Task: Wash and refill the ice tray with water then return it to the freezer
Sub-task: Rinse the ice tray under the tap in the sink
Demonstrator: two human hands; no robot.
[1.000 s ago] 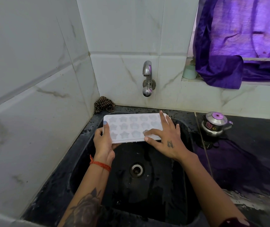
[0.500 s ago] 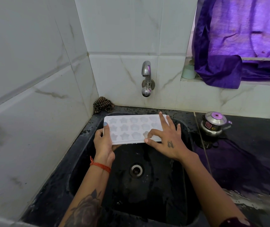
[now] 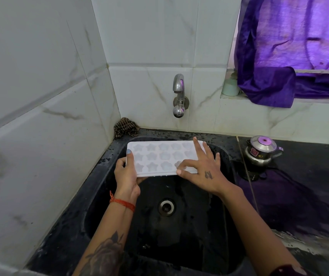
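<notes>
A white ice tray [image 3: 159, 156] with star and flower shaped cells is held level over the black sink [image 3: 103, 188], below the wall tap [image 3: 178, 96]. My left hand [image 3: 126, 174] grips the tray's left end, thumb on top and fingers underneath. My right hand [image 3: 201, 170] lies spread on the tray's right part, its index finger bent into a cell near the front edge and its other fingers stretched toward the far edge. No water runs from the tap.
The sink drain [image 3: 166, 207] sits below the tray. A checked cloth [image 3: 125, 129] lies in the back corner. A small steel kettle [image 3: 260, 150] stands on the wet black counter at right. A pale cup [image 3: 229, 88] and purple curtain [image 3: 291, 52] occupy the window ledge.
The tray and my left hand stay in place. My right index finger has curled in toward the cells near the tray's front edge.
</notes>
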